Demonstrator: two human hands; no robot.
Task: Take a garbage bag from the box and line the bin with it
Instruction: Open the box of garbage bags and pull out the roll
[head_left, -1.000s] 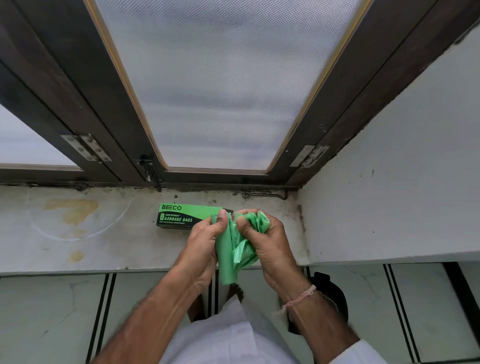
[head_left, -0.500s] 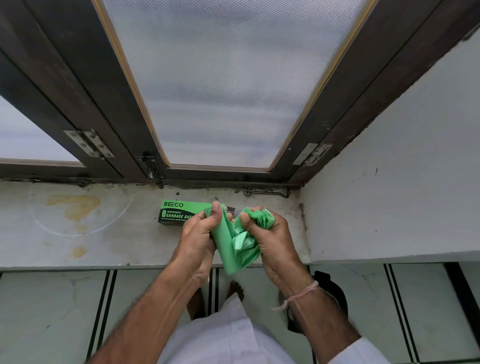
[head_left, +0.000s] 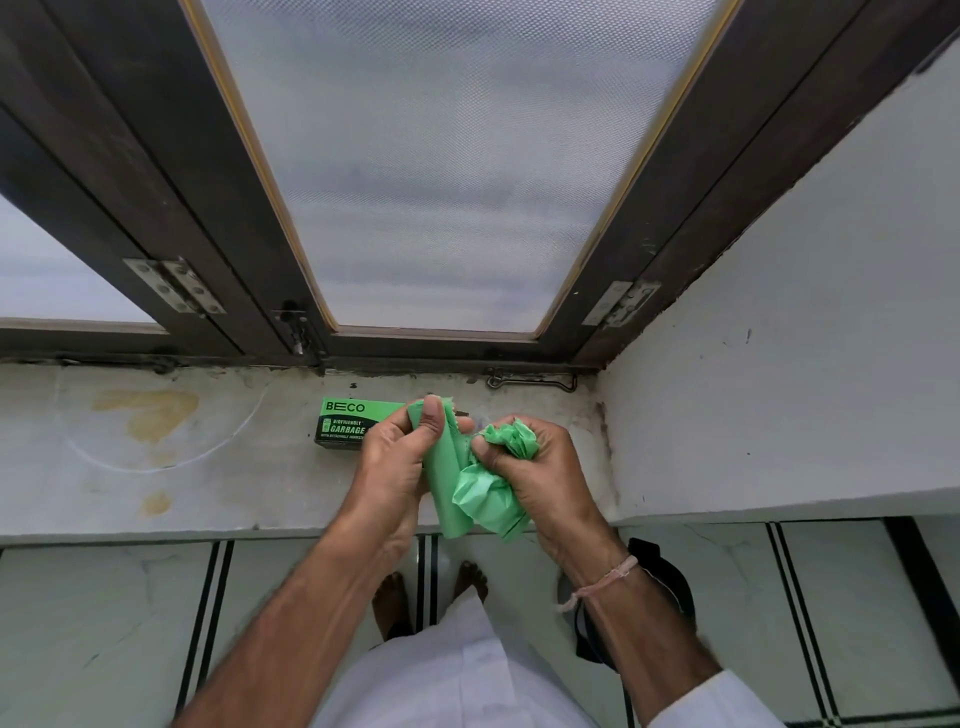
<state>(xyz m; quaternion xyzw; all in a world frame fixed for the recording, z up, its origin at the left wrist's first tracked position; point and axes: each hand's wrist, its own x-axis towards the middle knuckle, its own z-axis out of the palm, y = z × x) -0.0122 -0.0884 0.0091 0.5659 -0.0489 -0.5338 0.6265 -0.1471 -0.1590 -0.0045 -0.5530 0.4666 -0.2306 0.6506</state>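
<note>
A green and black garbage bag box (head_left: 347, 422) lies on the stone window sill (head_left: 182, 483), partly behind my left hand. My left hand (head_left: 397, 462) grips a rolled green garbage bag (head_left: 449, 478), thumb pressed on its top end. My right hand (head_left: 540, 467) is closed on a crumpled bunch of the same green plastic (head_left: 511, 439), touching the roll. Both hands hover just over the sill's front edge. The black bin (head_left: 670, 577) shows partly on the floor behind my right forearm.
A dark wooden window frame (head_left: 244, 249) with frosted panes rises behind the sill. A white wall (head_left: 805, 364) closes off the right side. The tiled floor (head_left: 104, 623) and two bare feet (head_left: 431, 587) lie below, with white clothing at the bottom.
My left hand has slid up the roll, covering more of the box. My right hand has gathered the loose plastic into a tighter bunch. The hands stay over the sill edge.
</note>
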